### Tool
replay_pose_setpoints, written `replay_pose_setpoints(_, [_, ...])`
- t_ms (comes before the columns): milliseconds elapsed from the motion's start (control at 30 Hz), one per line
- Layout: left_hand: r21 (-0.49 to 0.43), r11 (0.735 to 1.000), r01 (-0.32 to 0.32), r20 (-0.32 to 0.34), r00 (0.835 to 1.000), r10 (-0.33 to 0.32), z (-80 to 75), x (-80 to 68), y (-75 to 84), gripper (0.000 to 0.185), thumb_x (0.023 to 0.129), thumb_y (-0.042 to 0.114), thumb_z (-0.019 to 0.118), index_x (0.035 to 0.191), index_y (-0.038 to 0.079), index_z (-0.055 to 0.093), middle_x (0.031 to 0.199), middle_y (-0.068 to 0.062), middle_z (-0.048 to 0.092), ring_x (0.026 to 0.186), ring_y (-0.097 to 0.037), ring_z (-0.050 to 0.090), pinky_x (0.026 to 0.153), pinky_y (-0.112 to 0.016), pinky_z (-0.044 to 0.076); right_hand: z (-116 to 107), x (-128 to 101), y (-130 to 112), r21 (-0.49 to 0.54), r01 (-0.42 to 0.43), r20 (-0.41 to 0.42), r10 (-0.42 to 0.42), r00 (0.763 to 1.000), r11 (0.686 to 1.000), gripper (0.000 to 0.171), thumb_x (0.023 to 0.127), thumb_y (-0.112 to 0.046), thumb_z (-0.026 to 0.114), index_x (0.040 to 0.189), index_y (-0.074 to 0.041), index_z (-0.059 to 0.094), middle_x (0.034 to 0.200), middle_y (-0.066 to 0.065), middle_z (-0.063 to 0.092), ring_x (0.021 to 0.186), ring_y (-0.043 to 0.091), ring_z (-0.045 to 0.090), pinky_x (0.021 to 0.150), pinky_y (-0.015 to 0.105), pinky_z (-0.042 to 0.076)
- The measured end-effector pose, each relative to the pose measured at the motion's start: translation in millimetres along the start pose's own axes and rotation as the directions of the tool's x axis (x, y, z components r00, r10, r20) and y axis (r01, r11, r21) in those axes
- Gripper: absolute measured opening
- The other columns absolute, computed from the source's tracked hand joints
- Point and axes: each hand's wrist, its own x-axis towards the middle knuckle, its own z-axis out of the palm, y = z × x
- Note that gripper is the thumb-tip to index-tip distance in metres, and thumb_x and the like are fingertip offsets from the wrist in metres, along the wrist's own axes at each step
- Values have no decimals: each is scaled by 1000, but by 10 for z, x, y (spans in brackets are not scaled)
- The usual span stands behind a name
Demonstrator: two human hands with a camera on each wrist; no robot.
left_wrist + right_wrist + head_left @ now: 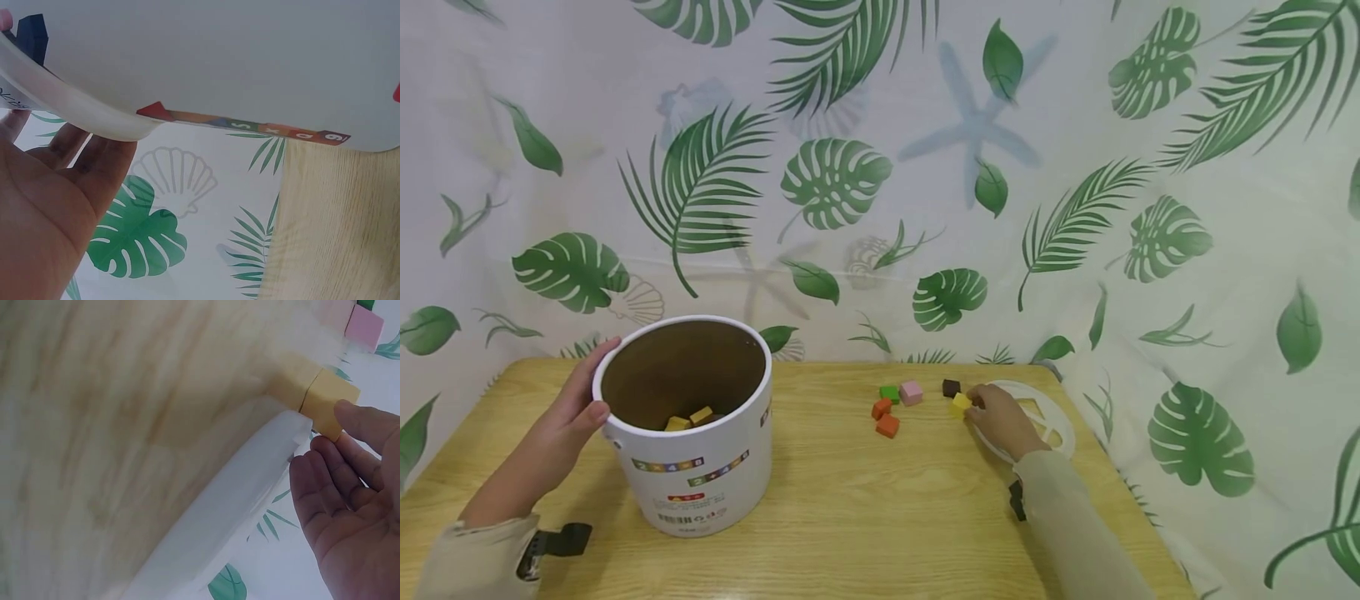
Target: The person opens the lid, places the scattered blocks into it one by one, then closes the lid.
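Tabletop of pale wood grain stretches out ahead of me to a far edge, and a white curtain printed with green leaves, shells and starfish hangs behind it and along the right edge. Towards the left edge I have a white bucket, open at the top, with coloured number strips on its wall; inside I make out a couple of yellow pieces by the near wall, which hides what lies lower. Near the far right corner lies a white disc with cut-outs that let the wood show. Right of the middle, close to the far edge, I count a green block and a pink block side by side, two orange blocks nearer me, and a dark block just beyond the yellow block. The left hand holds the bucket by the left of its rim in a wide grip, thumb on the near side, fingers farther round. The right hand lies partly over the disc and pinches the yellow block narrowly between thumb and fingers; from the right wrist, I see that block just beside the disc's edge.
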Motion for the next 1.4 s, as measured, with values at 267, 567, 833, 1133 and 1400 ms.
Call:
replay_pose_setpoints(267, [16,999,44,3,999,-44,34,33,47,66,111,19,45,167,29,12,160,5,28,131,0,36,96,-18,41,-46,-77,-22,25,4,-33,-3,999,1000,33,99,-16,69,126,3,65,121,20,68,115,38,63,101,53,50])
replay_pose_setpoints(567, [-13,998,65,8,998,-65,63,52,85,60,113,32,38,167,30,11,164,-8,24,134,2,32,109,-76,29,-116,-216,-205,47,48,-91,-44,995,998,34,99,-18,70,127,1,64,118,17,69,109,34,66,97,52,52])
replay_pose_setpoints(833, [-84,988,128,28,992,-126,108,110,81,61,112,31,35,167,28,9,166,-18,17,147,-40,20,108,-82,18,-110,-311,-399,105,90,-170,-72,983,990,31,98,-17,72,124,-1,65,118,15,69,106,32,66,92,53,53])
replay_pose_setpoints(1133, [-91,988,125,-5,992,-126,79,74,25,60,110,26,36,166,27,13,157,-1,29,130,-3,34,104,-81,25,-140,-401,-907,299,176,-220,-112,969,938,34,97,-20,75,126,-6,68,118,9,71,106,27,67,85,41,58])
replay_pose_setpoints(1400, [-88,990,113,-13,993,-115,26,32,20,60,111,24,36,166,27,13,153,8,31,130,-3,34,103,-84,22,-226,-401,-1433,423,290,-300,-169,939,858,30,94,-19,78,122,-9,71,106,4,71,97,20,66,77,28,59])
